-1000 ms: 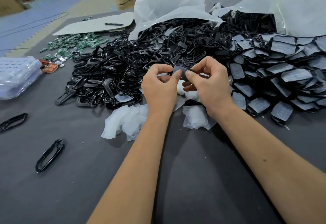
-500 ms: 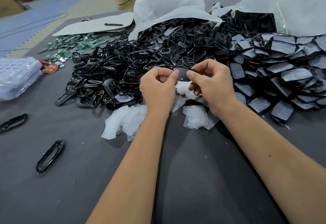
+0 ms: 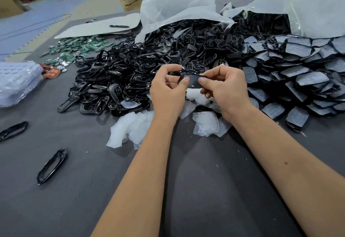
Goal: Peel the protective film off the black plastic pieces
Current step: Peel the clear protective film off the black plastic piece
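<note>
A small black plastic piece is held above the grey table at the centre of the head view. My left hand pinches its left end between thumb and forefinger. My right hand pinches its right end the same way. Its face shows glossy black. Whether film still lies on it I cannot tell. Peeled white film scraps lie on the table under and in front of my hands. A stack of film-covered black pieces spreads to the right.
A big heap of black plastic frames fills the middle left, spilling from a white bag. Green circuit boards lie far left. Two loose black frames sit near left, beside a clear plastic tray stack.
Both hands have risen slightly and drawn nearer the heap, still pinching the piece; its glossy black face shows more between the thumbs.
</note>
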A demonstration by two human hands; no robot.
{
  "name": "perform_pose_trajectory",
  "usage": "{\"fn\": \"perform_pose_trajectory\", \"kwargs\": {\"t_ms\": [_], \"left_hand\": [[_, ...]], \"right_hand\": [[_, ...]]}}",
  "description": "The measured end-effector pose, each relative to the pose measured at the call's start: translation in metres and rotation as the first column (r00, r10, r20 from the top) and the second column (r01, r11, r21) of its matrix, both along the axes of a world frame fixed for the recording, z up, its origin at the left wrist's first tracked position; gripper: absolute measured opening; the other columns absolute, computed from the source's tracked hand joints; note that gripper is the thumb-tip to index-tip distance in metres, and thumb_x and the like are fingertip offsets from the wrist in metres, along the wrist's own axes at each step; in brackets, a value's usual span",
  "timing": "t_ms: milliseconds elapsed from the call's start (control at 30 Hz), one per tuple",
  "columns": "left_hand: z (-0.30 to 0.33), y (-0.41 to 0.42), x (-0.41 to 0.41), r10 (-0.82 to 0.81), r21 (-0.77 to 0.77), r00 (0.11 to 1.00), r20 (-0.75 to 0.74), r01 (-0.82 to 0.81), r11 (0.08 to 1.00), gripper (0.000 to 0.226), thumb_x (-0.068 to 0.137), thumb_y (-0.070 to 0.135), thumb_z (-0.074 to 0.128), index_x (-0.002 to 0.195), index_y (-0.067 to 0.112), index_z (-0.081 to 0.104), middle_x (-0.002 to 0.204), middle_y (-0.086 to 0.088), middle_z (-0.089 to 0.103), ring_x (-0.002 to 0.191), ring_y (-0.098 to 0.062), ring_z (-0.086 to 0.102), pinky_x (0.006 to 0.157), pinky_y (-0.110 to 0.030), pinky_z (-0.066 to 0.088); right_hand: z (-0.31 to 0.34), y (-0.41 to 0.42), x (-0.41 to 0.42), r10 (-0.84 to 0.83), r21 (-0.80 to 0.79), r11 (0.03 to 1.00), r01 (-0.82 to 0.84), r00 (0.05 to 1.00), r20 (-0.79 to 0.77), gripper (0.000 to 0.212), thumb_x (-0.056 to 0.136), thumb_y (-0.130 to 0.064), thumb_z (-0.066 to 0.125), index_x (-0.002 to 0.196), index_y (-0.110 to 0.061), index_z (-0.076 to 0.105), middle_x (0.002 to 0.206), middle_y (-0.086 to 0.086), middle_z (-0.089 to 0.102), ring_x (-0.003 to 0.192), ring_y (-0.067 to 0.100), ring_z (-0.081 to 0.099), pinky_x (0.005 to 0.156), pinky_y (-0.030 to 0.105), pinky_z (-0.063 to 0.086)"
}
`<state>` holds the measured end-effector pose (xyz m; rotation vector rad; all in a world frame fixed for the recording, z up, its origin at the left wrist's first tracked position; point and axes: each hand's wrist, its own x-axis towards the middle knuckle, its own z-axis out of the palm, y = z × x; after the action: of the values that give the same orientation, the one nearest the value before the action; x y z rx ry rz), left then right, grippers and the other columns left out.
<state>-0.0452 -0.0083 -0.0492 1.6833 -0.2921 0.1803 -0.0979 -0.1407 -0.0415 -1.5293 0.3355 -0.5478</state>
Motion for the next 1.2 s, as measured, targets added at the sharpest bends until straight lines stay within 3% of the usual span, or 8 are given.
{"fn": "perform_pose_trajectory", "kwargs": {"t_ms": [133, 200, 333, 400, 600, 933, 1200], "left_hand": [[0.0002, 0.0025, 0.0028, -0.050, 0.041, 0.998, 0.034, 0.049, 0.998, 0.011, 0.085, 0.011, 0.081, 0.093, 0.018, 0.080, 0.072, 0.002, 0.061, 0.066, -0.018, 0.052, 0.071, -0.054, 0.058], [-0.0004, 0.0016, 0.0021, -0.055, -0.004, 0.998, 0.004, 0.055, 0.998, 0.010, 0.086, 0.008, 0.081, 0.092, 0.016, 0.079, 0.071, 0.000, 0.063, 0.068, -0.017, 0.055, 0.072, -0.053, 0.058], [-0.0007, 0.0005, 0.0003, -0.093, -0.116, 0.994, -0.065, 0.085, 0.990, 0.011, 0.089, 0.004, 0.079, 0.091, 0.015, 0.078, 0.066, 0.007, 0.068, 0.062, -0.007, 0.063, 0.062, -0.029, 0.055], [-0.0005, 0.0001, -0.0001, -0.117, -0.141, 0.990, -0.072, 0.106, 0.984, 0.011, 0.089, 0.004, 0.078, 0.091, 0.014, 0.078, 0.065, 0.009, 0.068, 0.059, -0.006, 0.061, 0.059, -0.022, 0.052], [0.0009, -0.0015, -0.0016, -0.164, -0.181, 0.982, -0.093, 0.145, 0.973, 0.011, 0.089, -0.002, 0.077, 0.091, 0.008, 0.076, 0.075, -0.006, 0.067, 0.061, -0.011, 0.064, 0.055, -0.019, 0.049], [0.0008, 0.0011, -0.0003, -0.218, -0.266, 0.958, -0.187, 0.165, 0.950, 0.009, 0.090, -0.004, 0.075, 0.091, 0.006, 0.075, 0.073, -0.013, 0.069, 0.055, -0.009, 0.064, 0.052, -0.016, 0.048], [0.0017, 0.0025, 0.0020, -0.254, -0.278, 0.939, -0.232, 0.186, 0.943, 0.023, 0.091, -0.006, 0.071, 0.081, 0.014, 0.077, 0.066, -0.001, 0.072, 0.056, -0.008, 0.065, 0.051, -0.016, 0.047]], "right_hand": [[-0.0012, -0.0007, 0.0008, 0.003, -0.064, 0.998, -0.003, 1.000, 0.011, 0.014, 0.090, 0.004, 0.073, 0.085, -0.009, 0.071, 0.063, -0.002, 0.069, 0.052, 0.010, 0.063, 0.047, 0.020, 0.046], [-0.0017, -0.0014, 0.0009, 0.008, -0.079, 0.997, -0.007, 1.000, 0.017, 0.011, 0.092, 0.000, 0.073, 0.089, -0.010, 0.071, 0.067, -0.001, 0.070, 0.054, 0.010, 0.063, 0.047, 0.021, 0.046], [-0.0015, -0.0017, 0.0005, 0.059, -0.069, 0.996, -0.059, 0.998, 0.006, 0.010, 0.092, -0.004, 0.074, 0.093, -0.013, 0.070, 0.074, -0.001, 0.071, 0.056, 0.010, 0.064, 0.048, 0.024, 0.049], [-0.0008, -0.0013, 0.0002, 0.064, -0.025, 0.998, -0.064, 0.998, 0.014, 0.012, 0.092, 0.000, 0.073, 0.092, -0.012, 0.071, 0.074, 0.003, 0.071, 0.055, 0.013, 0.063, 0.051, 0.025, 0.050], [0.0016, -0.0020, 0.0011, 0.033, 0.069, 0.997, -0.035, 0.999, 0.028, 0.014, 0.091, 0.006, 0.070, 0.087, -0.007, 0.073, 0.069, 0.004, 0.070, 0.052, 0.011, 0.061, 0.049, 0.023, 0.049], [-0.0027, -0.0004, 0.0004, -0.034, -0.279, 0.959, 0.043, 0.999, 0.035, 0.009, 0.095, -0.015, 0.072, 0.086, -0.014, 0.074, 0.061, -0.003, 0.067, 0.048, 0.010, 0.061, 0.047, 0.023, 0.048], [-0.0008, -0.0008, 0.0000, -0.063, -0.341, 0.938, 0.062, 0.998, 0.009, 0.011, 0.093, -0.014, 0.076, 0.082, -0.014, 0.074, 0.052, -0.006, 0.063, 0.040, 0.011, 0.059, 0.042, 0.026, 0.048]]}}
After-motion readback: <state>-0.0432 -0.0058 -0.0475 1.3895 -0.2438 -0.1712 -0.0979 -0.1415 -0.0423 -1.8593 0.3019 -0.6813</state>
